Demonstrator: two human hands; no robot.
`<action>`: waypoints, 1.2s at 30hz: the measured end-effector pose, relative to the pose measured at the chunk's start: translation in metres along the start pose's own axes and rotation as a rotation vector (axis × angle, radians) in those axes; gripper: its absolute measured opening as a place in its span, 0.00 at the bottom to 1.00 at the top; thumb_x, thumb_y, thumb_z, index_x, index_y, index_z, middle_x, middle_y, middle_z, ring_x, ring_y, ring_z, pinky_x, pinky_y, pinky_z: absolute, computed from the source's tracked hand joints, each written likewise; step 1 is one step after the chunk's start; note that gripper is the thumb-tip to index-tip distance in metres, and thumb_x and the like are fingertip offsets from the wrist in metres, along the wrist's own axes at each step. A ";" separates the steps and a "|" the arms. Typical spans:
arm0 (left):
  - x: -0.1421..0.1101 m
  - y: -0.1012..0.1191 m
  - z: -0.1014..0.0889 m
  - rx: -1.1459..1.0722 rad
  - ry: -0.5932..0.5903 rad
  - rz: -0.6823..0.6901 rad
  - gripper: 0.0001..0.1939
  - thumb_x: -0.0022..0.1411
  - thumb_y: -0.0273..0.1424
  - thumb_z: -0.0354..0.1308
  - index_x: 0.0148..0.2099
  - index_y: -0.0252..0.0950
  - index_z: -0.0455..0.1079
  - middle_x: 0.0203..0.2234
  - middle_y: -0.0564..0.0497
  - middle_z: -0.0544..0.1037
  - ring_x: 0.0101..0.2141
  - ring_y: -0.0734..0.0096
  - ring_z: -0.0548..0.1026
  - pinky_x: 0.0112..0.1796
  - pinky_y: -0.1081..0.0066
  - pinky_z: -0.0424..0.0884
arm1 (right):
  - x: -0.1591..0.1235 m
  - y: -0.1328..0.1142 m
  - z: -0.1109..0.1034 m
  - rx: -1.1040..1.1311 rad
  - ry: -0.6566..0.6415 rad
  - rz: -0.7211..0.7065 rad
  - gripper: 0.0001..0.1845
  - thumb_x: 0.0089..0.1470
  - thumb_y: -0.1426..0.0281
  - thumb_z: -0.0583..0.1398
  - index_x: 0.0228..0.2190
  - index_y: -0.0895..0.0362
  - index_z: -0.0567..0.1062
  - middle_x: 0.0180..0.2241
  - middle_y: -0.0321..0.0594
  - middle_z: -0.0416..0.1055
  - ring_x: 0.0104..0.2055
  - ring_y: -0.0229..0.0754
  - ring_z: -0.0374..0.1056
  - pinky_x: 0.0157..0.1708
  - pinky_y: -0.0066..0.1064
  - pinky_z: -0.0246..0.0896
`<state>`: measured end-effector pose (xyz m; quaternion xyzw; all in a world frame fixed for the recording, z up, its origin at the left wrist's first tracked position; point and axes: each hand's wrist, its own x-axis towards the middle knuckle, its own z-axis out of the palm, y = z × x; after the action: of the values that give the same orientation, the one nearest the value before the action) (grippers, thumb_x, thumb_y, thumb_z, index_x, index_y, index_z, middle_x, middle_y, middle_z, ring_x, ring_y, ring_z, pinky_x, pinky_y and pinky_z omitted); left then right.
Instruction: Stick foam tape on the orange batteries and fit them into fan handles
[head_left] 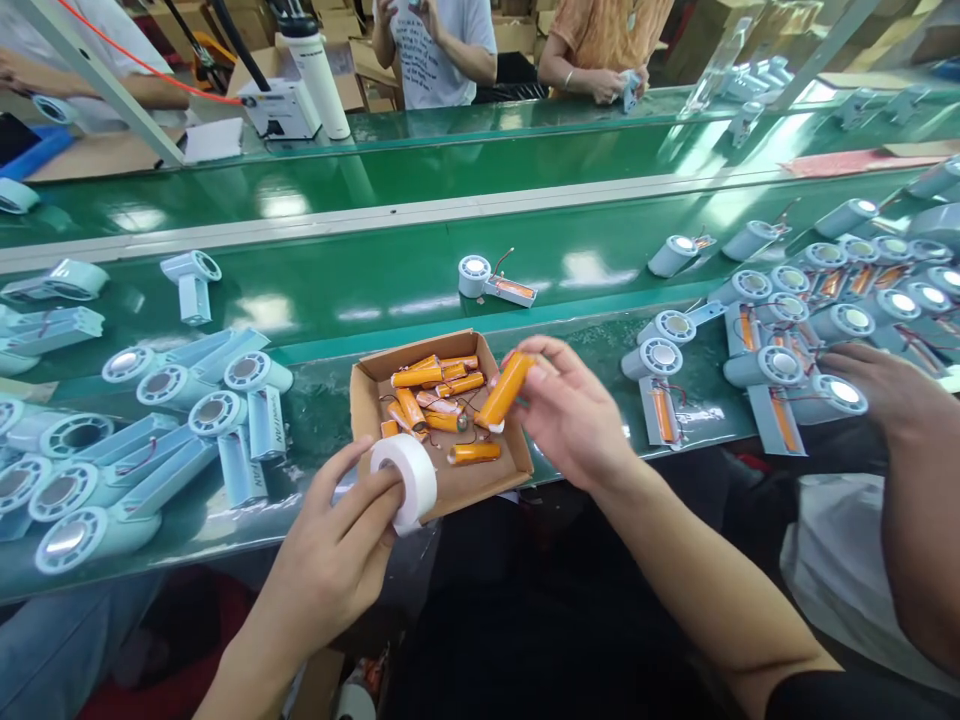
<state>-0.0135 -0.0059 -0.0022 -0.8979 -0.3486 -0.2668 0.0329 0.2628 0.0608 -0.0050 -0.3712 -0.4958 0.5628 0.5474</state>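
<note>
My left hand (337,540) grips a roll of white tape (421,484), fingers pushed into its core, at the near left corner of a cardboard box (442,500). Between the fingertips of my right hand (574,415) is an orange battery (504,392), tilted above the box's right side. Several more orange batteries (411,408) with thin wires lie loose inside the box. Beyond the box, a light blue fan housing (474,277) rests on the green belt, an orange battery showing in its open handle.
Light blue fan housings (217,412) crowd the bench on the left. More housings with batteries (772,365) cluster at the right, where a co-worker's hand (862,380) reaches in. People (446,50) stand across the belt (337,260). A white bottle-shaped device (319,80) stands at the back.
</note>
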 end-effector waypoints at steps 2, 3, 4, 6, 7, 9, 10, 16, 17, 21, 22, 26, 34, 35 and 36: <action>0.002 0.001 -0.001 -0.003 -0.005 -0.005 0.16 0.65 0.14 0.55 0.52 0.31 0.72 0.45 0.39 0.80 0.64 0.39 0.69 0.58 0.40 0.77 | 0.007 -0.009 0.008 -0.021 0.070 0.067 0.17 0.72 0.64 0.48 0.60 0.45 0.60 0.55 0.44 0.70 0.50 0.44 0.74 0.44 0.38 0.75; 0.003 0.002 -0.001 -0.004 -0.007 -0.010 0.16 0.65 0.14 0.55 0.52 0.31 0.72 0.45 0.40 0.80 0.64 0.39 0.69 0.58 0.41 0.77 | 0.011 -0.014 0.012 -0.053 0.077 0.105 0.19 0.73 0.64 0.45 0.62 0.45 0.57 0.55 0.45 0.68 0.49 0.44 0.74 0.43 0.37 0.75; 0.003 0.002 -0.002 -0.003 -0.004 -0.014 0.16 0.65 0.14 0.55 0.52 0.31 0.72 0.45 0.40 0.80 0.64 0.40 0.69 0.58 0.41 0.77 | 0.014 -0.019 0.014 -0.078 0.068 0.146 0.20 0.73 0.64 0.44 0.63 0.46 0.55 0.55 0.46 0.68 0.47 0.43 0.73 0.41 0.36 0.74; 0.002 0.002 -0.003 0.000 0.002 -0.013 0.16 0.65 0.14 0.56 0.52 0.31 0.72 0.45 0.39 0.80 0.63 0.41 0.70 0.58 0.42 0.77 | 0.015 -0.023 0.016 -0.088 0.004 0.205 0.21 0.73 0.63 0.43 0.63 0.48 0.55 0.53 0.45 0.68 0.42 0.40 0.72 0.37 0.34 0.73; 0.002 0.002 -0.004 0.003 0.004 -0.006 0.16 0.65 0.14 0.56 0.52 0.30 0.72 0.44 0.39 0.80 0.63 0.41 0.70 0.58 0.43 0.77 | 0.014 -0.024 0.016 -0.087 -0.050 0.200 0.21 0.72 0.61 0.46 0.63 0.49 0.55 0.52 0.45 0.68 0.39 0.39 0.70 0.36 0.33 0.72; 0.001 0.002 -0.005 0.011 -0.006 0.010 0.15 0.65 0.13 0.56 0.52 0.29 0.71 0.44 0.39 0.80 0.62 0.42 0.70 0.59 0.44 0.76 | 0.010 -0.024 0.014 -0.127 -0.151 0.102 0.27 0.68 0.60 0.53 0.64 0.49 0.54 0.50 0.44 0.70 0.37 0.39 0.69 0.35 0.33 0.72; 0.000 0.001 -0.006 0.015 -0.014 0.015 0.15 0.65 0.13 0.56 0.52 0.29 0.71 0.44 0.39 0.80 0.62 0.42 0.70 0.59 0.44 0.76 | 0.009 -0.025 0.012 -0.187 -0.177 0.025 0.29 0.66 0.62 0.56 0.64 0.50 0.55 0.50 0.44 0.70 0.39 0.41 0.70 0.38 0.35 0.74; 0.005 -0.005 -0.006 0.046 0.000 0.024 0.15 0.65 0.13 0.56 0.52 0.29 0.71 0.46 0.38 0.80 0.61 0.41 0.70 0.59 0.43 0.75 | 0.028 -0.037 0.006 -0.734 -0.502 -0.297 0.10 0.66 0.70 0.57 0.46 0.57 0.76 0.53 0.51 0.67 0.60 0.51 0.66 0.62 0.48 0.66; 0.006 -0.005 -0.006 0.041 -0.001 0.025 0.15 0.65 0.14 0.56 0.52 0.29 0.71 0.45 0.39 0.80 0.61 0.42 0.70 0.59 0.43 0.75 | 0.031 -0.041 0.005 -0.734 -0.548 -0.310 0.11 0.67 0.69 0.58 0.47 0.57 0.77 0.52 0.49 0.68 0.58 0.50 0.67 0.62 0.48 0.67; 0.008 -0.002 -0.002 0.009 -0.016 0.020 0.16 0.65 0.15 0.56 0.53 0.31 0.72 0.46 0.40 0.81 0.61 0.43 0.70 0.59 0.45 0.76 | 0.036 -0.057 0.003 -0.704 -0.487 -0.254 0.24 0.70 0.64 0.57 0.65 0.50 0.68 0.52 0.41 0.71 0.56 0.48 0.69 0.59 0.46 0.69; 0.008 -0.001 -0.002 0.004 -0.021 0.018 0.16 0.65 0.15 0.56 0.53 0.31 0.72 0.46 0.40 0.81 0.61 0.44 0.70 0.59 0.45 0.76 | 0.036 -0.059 0.003 -0.732 -0.477 -0.212 0.26 0.70 0.65 0.57 0.66 0.50 0.66 0.52 0.41 0.72 0.56 0.48 0.70 0.58 0.45 0.69; 0.006 -0.001 0.000 -0.008 -0.046 -0.002 0.16 0.64 0.15 0.57 0.53 0.30 0.73 0.46 0.40 0.81 0.62 0.44 0.70 0.60 0.47 0.75 | 0.034 -0.058 0.004 -0.703 -0.425 -0.125 0.27 0.70 0.67 0.56 0.67 0.53 0.62 0.48 0.42 0.73 0.50 0.47 0.72 0.51 0.43 0.72; 0.013 -0.002 0.003 -0.037 -0.011 0.015 0.17 0.64 0.14 0.55 0.52 0.30 0.75 0.46 0.41 0.82 0.59 0.49 0.72 0.61 0.50 0.73 | 0.036 -0.041 0.007 -0.424 -0.412 0.024 0.21 0.59 0.75 0.58 0.53 0.55 0.63 0.50 0.44 0.68 0.45 0.41 0.70 0.51 0.41 0.72; 0.014 -0.002 0.003 -0.035 -0.011 0.015 0.17 0.64 0.14 0.55 0.52 0.30 0.75 0.46 0.41 0.82 0.59 0.49 0.72 0.62 0.50 0.73 | 0.030 -0.041 0.008 -0.296 -0.436 0.094 0.23 0.59 0.74 0.60 0.54 0.53 0.61 0.49 0.42 0.69 0.41 0.39 0.71 0.45 0.37 0.74; 0.014 -0.001 0.003 -0.032 -0.011 0.017 0.17 0.65 0.14 0.55 0.52 0.30 0.75 0.46 0.41 0.82 0.59 0.49 0.72 0.61 0.51 0.73 | 0.024 -0.040 0.008 -0.173 -0.449 0.151 0.23 0.58 0.73 0.61 0.52 0.51 0.61 0.47 0.39 0.69 0.37 0.37 0.70 0.40 0.34 0.75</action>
<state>-0.0042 0.0046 0.0018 -0.9027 -0.3370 -0.2670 0.0189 0.2621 0.0796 0.0389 -0.3184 -0.6220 0.6260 0.3463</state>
